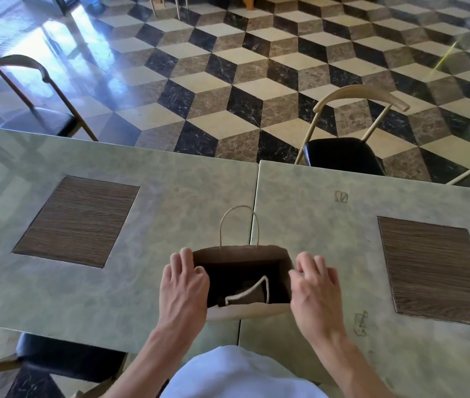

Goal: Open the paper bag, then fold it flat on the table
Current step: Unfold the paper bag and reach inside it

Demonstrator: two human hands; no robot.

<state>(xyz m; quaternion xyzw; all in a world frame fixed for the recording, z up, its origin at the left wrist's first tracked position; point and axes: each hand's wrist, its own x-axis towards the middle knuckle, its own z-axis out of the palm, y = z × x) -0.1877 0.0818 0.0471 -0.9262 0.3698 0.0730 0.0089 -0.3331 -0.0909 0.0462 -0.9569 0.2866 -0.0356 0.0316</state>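
Observation:
A brown paper bag (242,254) stands upright and open on the green marbled table (170,196), over the seam between two tabletops. Its far rope handle sticks up; the near handle hangs down inside the dark opening. My left hand (183,282) rests against the bag's left side wall with fingers spread along the rim. My right hand (312,285) lies against the right side wall, fingers apart and slightly blurred. Neither hand visibly pinches the paper.
Two wood-grain inlays sit in the tabletops, one at the left (77,221) and one at the right (440,271). A black-seated chair (345,155) stands beyond the far edge, another chair (38,116) at the far left, and one (67,357) beside me.

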